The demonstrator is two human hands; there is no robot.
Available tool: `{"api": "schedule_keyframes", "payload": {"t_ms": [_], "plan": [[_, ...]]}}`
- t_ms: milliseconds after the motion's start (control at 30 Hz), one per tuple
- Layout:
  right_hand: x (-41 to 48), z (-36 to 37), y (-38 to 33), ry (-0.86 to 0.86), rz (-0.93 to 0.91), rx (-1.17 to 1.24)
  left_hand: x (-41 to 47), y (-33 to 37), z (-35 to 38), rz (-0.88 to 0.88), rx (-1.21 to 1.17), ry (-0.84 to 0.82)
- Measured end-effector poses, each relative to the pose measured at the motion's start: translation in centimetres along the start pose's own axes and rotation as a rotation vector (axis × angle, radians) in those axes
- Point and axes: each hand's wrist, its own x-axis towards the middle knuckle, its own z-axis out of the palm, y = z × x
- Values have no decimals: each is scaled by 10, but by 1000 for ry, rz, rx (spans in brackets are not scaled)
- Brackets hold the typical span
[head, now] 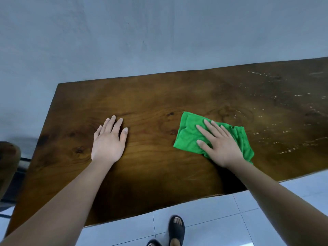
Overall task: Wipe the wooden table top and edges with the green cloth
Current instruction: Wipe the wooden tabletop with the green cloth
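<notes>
Okay, head view looks down on a dark brown wooden table (159,96) that stands against a grey-blue wall (124,32), far edge touching or just beside the wall, cannot tell which. Green cloth (188,135) lies crumpled flat on the table top, right of middle, about midway between the far and near edges, one corner pointing away toward the wall. Right hand (220,144) lies palm down on top of the cloth, fingers straight and a little spread, thumb out to the left on the fabric, pressing it to the wood; the cloth shows on the left, the far side and the right of the hand. Left hand (109,141) rests flat on bare wood left of middle, palm down, fingers straight and close together, thumb angled out to the right, well apart from the cloth. Scattered pale specks (284,134) and streaks sit on the table top to the right of the cloth, out to the right end; the wood left of the cloth looks darker and even with visible grain and knots. Below the near edge is a white tiled floor (221,215), with one foot in a dark slide sandal (176,229) and the toe of a second sandal (153,243) at the bottom edge. Brown rounded object (8,164) at the far left beside the table end, too cut off to name
</notes>
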Motion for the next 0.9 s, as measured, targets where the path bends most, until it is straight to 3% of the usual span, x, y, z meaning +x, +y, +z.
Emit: {"api": "schedule_keyframes", "payload": {"t_ms": [133, 233, 333, 500, 600, 667, 767, 900], "plan": [[4, 9, -15, 73, 333, 18, -2, 1, -2, -2, 3, 1], [-5, 23, -75, 112, 433, 35, -4, 2, -3, -2, 0, 2], [-22, 35, -140, 111, 308, 59, -3, 1, -2, 2, -6, -2], [-61, 53, -203, 60, -99, -3, -5, 0, 0, 3, -26, 15], [-73, 50, -180, 38, -319, -27, -5, 0, 0, 8, -25, 9], [-79, 45, -148, 42, -358, -22, -4, 0, -1, 9, -16, 1], [-89, 37, -89, 95, -246, 1, -3, -1, -1, 8, -14, -13], [-99, 25, -11, 135, 70, 15, -3, -1, -1, 5, -13, -20]]}}
